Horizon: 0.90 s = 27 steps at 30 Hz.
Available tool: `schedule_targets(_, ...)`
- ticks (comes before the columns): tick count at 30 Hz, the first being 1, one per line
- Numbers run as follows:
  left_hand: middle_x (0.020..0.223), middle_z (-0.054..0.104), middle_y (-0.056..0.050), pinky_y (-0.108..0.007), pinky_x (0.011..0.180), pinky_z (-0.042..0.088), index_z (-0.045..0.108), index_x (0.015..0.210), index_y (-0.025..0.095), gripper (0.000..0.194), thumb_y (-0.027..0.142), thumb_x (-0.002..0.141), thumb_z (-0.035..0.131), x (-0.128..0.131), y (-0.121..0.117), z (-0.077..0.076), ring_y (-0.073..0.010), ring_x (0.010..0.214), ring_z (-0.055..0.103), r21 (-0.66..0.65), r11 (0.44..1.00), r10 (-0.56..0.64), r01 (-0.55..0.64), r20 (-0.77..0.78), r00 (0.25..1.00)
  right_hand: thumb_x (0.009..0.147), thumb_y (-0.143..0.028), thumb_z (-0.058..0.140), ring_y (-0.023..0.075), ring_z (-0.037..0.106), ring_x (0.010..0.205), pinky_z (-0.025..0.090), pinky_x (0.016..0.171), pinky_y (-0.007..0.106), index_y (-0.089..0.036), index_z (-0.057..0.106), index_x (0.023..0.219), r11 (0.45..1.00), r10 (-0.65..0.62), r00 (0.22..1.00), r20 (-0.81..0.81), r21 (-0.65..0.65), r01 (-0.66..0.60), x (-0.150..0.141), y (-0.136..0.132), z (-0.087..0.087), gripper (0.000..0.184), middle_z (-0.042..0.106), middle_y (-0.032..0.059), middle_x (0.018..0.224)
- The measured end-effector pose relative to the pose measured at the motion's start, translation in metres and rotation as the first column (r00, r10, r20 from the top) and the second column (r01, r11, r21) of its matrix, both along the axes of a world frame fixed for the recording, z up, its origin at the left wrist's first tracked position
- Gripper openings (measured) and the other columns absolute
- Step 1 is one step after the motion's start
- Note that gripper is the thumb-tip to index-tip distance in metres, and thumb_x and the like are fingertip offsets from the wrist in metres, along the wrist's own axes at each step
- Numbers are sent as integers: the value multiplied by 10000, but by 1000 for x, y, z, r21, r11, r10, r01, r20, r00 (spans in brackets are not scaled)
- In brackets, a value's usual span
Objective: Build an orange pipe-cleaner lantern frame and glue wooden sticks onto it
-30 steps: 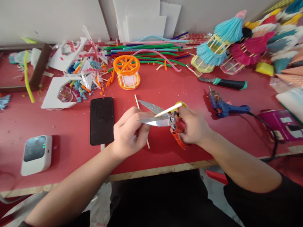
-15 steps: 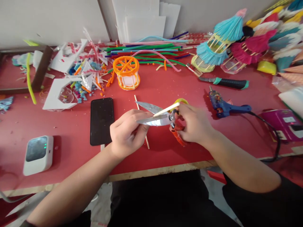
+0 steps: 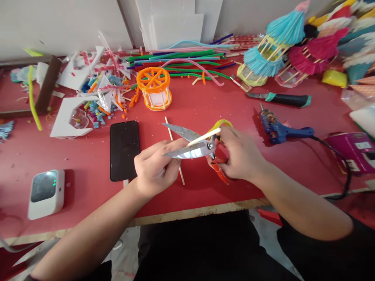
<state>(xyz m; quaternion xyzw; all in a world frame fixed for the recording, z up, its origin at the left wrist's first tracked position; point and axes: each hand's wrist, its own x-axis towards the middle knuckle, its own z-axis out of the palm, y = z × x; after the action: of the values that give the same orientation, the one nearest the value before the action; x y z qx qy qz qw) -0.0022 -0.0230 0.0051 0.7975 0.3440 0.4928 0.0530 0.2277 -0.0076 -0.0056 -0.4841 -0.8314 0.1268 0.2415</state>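
Observation:
My right hand (image 3: 241, 152) grips the scissors (image 3: 199, 150) by their red and yellow handles, with the blades spread apart and pointing left. A pale thin wooden stick (image 3: 204, 137) lies slantwise between the blades near the pivot. Its right end reaches my right fingers; the left end goes toward my left hand (image 3: 158, 166), whose fingers are closed around it, partly behind the lower blade. A second thin stick (image 3: 181, 175) rests on the red table below the scissors. Behind them stands a small drum-shaped frame (image 3: 154, 89) with orange fuzzy rims and stick posts.
A phone (image 3: 125, 150) and a white device (image 3: 47, 194) lie to the left. On the right are a glue gun (image 3: 281, 128), a utility knife (image 3: 288, 99) and a purple box (image 3: 351, 150). Scraps (image 3: 102, 105), pipe cleaners (image 3: 187, 58) and blue-roofed towers (image 3: 263, 58) line the back.
Both hands and the scissors have shifted very slightly left along with a small shift of the whole view. The blades remain apart around the stick.

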Motion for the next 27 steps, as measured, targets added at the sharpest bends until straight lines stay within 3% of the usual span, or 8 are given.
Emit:
schedule_targets(8,696,693,14,-166,552,516,707,995,160,208,41,889,575,0,-1,1,-77,541,610,5,999,37,-36,-29,999,689,-348,611,215,542,672,392,576,332,-265,341,826,999,20,1000,-3,-34,-20,0,0,-1,314,563,37,770)
schedule_targets(15,810,748,-19,-169,590,549,716,965,169,182,64,903,581,0,-3,0,-90,613,664,-31,999,18,-18,-5,1000,660,-286,568,189,508,587,369,519,304,-269,323,838,999,42,998,-44,-16,-43,0,-3,0,303,512,3,704)
schedule_targets(22,725,705,6,-151,571,528,681,935,160,132,62,895,601,1,-2,-2,-76,571,630,-9,1000,11,-11,4,1000,625,-298,581,174,451,536,346,490,300,-270,290,771,996,19,999,-39,-83,-22,1,-3,-2,327,484,1,651)
schedule_targets(27,841,758,-23,-158,700,574,636,923,175,139,61,908,559,4,-2,-3,-101,742,720,-29,999,45,-45,-11,999,652,-333,552,178,456,534,344,484,298,-276,287,764,999,28,999,-18,-37,-28,0,-1,-6,293,495,3,653)
